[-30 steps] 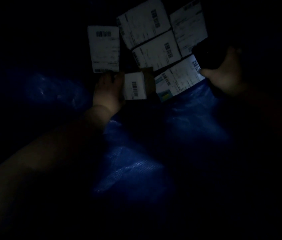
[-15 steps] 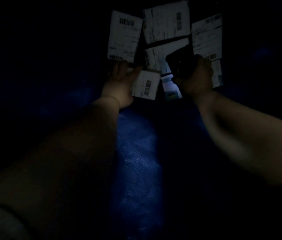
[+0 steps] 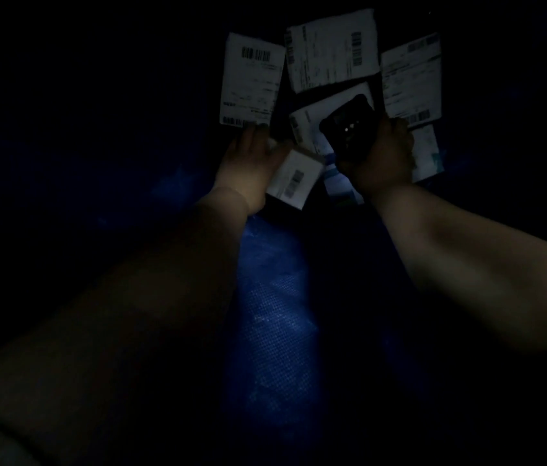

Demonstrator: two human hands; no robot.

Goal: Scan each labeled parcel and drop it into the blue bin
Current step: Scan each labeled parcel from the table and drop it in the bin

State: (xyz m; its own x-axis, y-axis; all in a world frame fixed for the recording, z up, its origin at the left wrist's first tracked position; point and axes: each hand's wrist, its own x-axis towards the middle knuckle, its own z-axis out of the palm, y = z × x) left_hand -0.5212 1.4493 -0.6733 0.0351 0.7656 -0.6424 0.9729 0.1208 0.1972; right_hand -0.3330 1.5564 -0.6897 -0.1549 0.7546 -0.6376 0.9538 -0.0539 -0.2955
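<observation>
The scene is very dark. My left hand (image 3: pixel 251 163) holds a small parcel (image 3: pixel 294 179) with a white barcode label facing up. My right hand (image 3: pixel 383 156) grips a black handheld scanner (image 3: pixel 349 129), held just right of and above that small parcel. Behind the hands lie several parcels with white labels: one at the left (image 3: pixel 251 82), one at the top (image 3: pixel 330 48), one at the right (image 3: pixel 411 79), and one in the middle (image 3: pixel 312 122) partly hidden by the scanner. The blue bin's woven plastic (image 3: pixel 275 317) shows below, between my forearms.
Another labelled parcel (image 3: pixel 428 153) lies behind my right hand, and a piece with a blue-green print (image 3: pixel 341 186) lies under my right wrist. Everything around the parcels is too dark to make out.
My right hand has brought the scanner leftward from the far right to just beside the small parcel. My left hand keeps hold of that parcel. The view has shifted slightly.
</observation>
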